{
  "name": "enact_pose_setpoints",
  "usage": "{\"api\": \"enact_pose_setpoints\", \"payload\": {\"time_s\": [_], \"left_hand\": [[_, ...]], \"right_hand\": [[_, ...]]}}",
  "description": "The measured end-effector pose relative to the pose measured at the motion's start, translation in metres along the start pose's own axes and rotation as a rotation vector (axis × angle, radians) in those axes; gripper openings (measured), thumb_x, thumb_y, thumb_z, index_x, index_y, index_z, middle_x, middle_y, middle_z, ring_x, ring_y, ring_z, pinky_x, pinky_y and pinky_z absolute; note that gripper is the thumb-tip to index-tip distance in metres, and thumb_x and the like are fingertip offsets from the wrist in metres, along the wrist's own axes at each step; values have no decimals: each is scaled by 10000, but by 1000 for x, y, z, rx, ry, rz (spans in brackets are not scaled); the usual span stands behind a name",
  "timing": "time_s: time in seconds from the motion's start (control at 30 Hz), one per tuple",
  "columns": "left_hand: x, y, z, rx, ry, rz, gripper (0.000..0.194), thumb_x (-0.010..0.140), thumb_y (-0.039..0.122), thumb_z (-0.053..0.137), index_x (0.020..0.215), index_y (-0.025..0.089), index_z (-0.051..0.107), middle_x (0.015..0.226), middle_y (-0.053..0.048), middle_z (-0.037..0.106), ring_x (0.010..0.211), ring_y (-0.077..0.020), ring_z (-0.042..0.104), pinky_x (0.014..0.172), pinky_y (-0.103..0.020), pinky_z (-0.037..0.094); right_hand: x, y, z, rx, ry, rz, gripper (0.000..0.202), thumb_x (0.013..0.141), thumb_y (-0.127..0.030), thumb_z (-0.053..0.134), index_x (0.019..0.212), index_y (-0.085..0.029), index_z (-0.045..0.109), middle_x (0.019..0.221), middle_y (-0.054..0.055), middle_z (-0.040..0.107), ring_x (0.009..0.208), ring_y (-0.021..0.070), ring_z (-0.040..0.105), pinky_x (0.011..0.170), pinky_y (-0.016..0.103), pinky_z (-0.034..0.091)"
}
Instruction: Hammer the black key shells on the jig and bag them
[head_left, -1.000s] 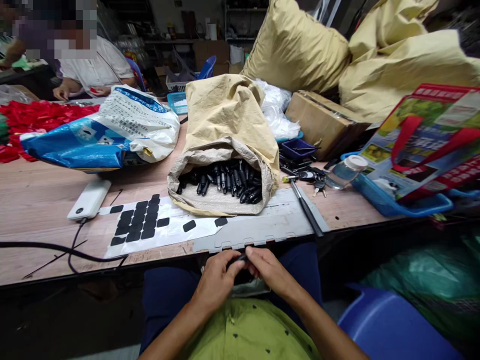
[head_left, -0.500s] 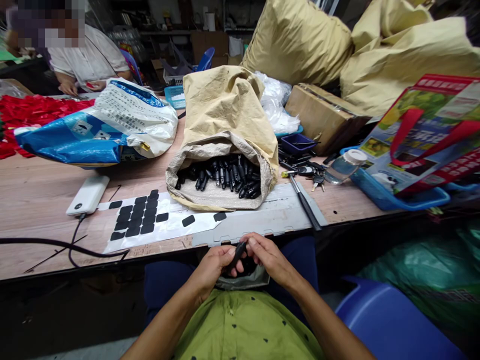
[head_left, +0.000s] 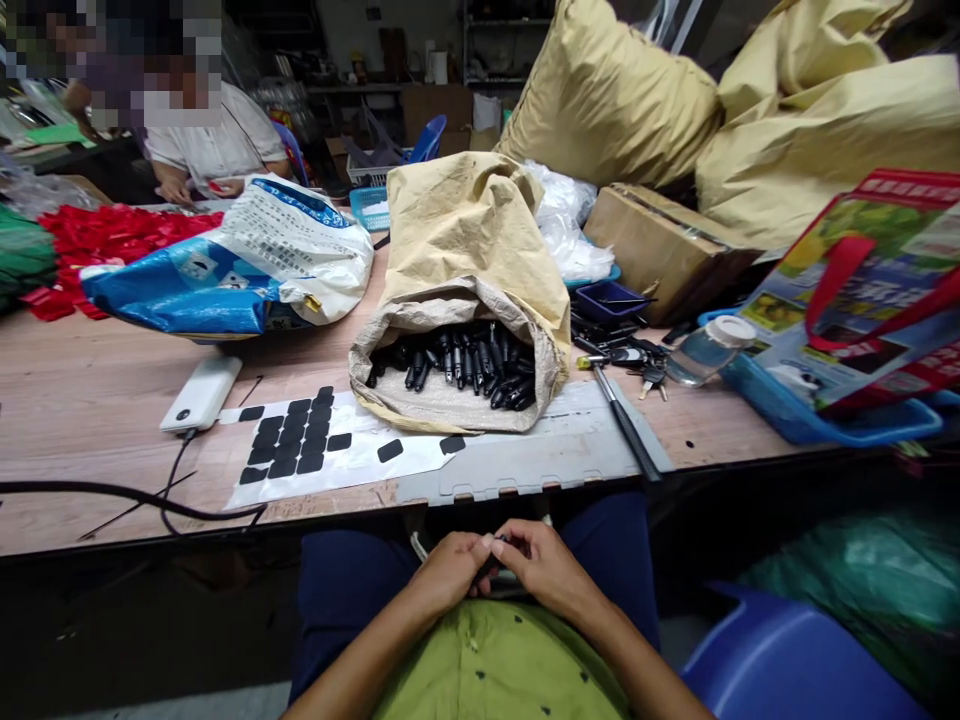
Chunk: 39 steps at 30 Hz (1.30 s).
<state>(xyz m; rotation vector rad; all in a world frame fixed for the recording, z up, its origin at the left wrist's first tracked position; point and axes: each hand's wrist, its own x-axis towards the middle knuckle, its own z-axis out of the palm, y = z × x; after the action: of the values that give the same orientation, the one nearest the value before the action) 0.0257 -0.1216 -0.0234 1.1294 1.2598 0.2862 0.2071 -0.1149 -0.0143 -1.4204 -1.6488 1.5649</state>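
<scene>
Over my lap, in front of the table edge, both hands meet with thumbs almost touching. My left hand [head_left: 453,572] is closed around a small black piece [head_left: 487,574], mostly covered by my fingers. My right hand [head_left: 546,567] has its fingers curled against the same piece from the other side. Beyond them on the table lies a tan woven sack [head_left: 465,235], its mouth facing me. Inside it show several black tubular parts [head_left: 472,360]. Left of the sack's mouth is a white sheet [head_left: 360,470] with black rounded stickers [head_left: 298,430].
A hammer [head_left: 626,425] lies right of the sheet, near keys [head_left: 652,380] and a clear jar [head_left: 709,350]. At left are a white power bank [head_left: 202,393] with a cable, a blue-white bag [head_left: 247,260] and red pieces [head_left: 127,235]. Across the table sits another person [head_left: 217,140].
My hands have drawn back from the table edge toward my body and closed together. The elongated black piece, plainly visible before, is now mostly hidden. The view has shifted slightly.
</scene>
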Motion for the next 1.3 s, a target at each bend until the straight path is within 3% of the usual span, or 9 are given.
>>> {"api": "enact_pose_setpoints", "payload": {"time_s": [0.13,0.23,0.3,0.53,0.67,0.93,1.03,1.2,1.3], "left_hand": [[-13,8,-1,394,258,57,491,890,551,544,1167,187,724,993,-110,754,936,-274,673,776,-334,453],[-23,38,-17,426,239,153,397,885,493,584,1102,212,761,899,-64,768,816,-233,679,706,-299,450],[-20,64,-39,366,286,226,385,924,494,536,958,201,784,789,-42,752,728,-203,661,655,-281,444],[54,120,-164,555,1072,206,336,926,347,548,1092,145,760,1004,-128,770,935,-261,686,847,-347,493],[84,122,-195,690,1012,44,306,903,345,582,1023,147,781,1011,-163,776,986,-295,689,842,-354,486],[63,119,-192,788,965,13,179,738,260,706,849,142,781,897,-180,767,936,-349,691,799,-391,502],[41,119,-183,549,1019,84,197,703,289,738,851,160,754,824,-110,756,878,-305,699,785,-375,518],[26,112,-134,-399,498,194,310,602,294,832,807,136,662,730,-39,707,666,-177,690,668,-291,546],[33,101,-104,-639,354,246,403,557,260,880,856,136,640,788,-48,721,726,-175,714,704,-277,558]], "right_hand": [[10,36,-3,76,139,162,306,835,-465,623,757,-170,647,592,-23,542,531,125,467,520,245,336],[15,46,-7,86,250,191,352,830,-511,600,800,-162,643,586,-30,509,527,122,434,518,249,321],[16,45,-7,88,227,146,382,835,-518,600,888,-148,679,621,-24,527,554,123,429,531,249,318],[7,39,-3,-61,148,42,350,900,-451,561,977,-163,744,781,40,676,689,172,554,665,283,429],[-4,41,-6,-162,113,23,316,918,-407,549,998,-184,758,845,55,723,749,200,610,714,305,458],[-13,18,-14,-319,28,-35,245,930,-286,542,960,-192,767,857,46,731,756,188,628,687,280,429],[-15,2,-29,-254,45,-90,260,962,-317,531,971,-200,763,881,42,739,786,192,640,714,282,453],[-3,-15,-88,-192,396,-160,310,964,-420,545,1023,-192,747,965,69,742,886,225,659,799,322,500],[12,-15,-132,-361,726,-167,340,942,-412,534,1086,-186,743,1049,105,706,907,243,643,803,357,509]]}}
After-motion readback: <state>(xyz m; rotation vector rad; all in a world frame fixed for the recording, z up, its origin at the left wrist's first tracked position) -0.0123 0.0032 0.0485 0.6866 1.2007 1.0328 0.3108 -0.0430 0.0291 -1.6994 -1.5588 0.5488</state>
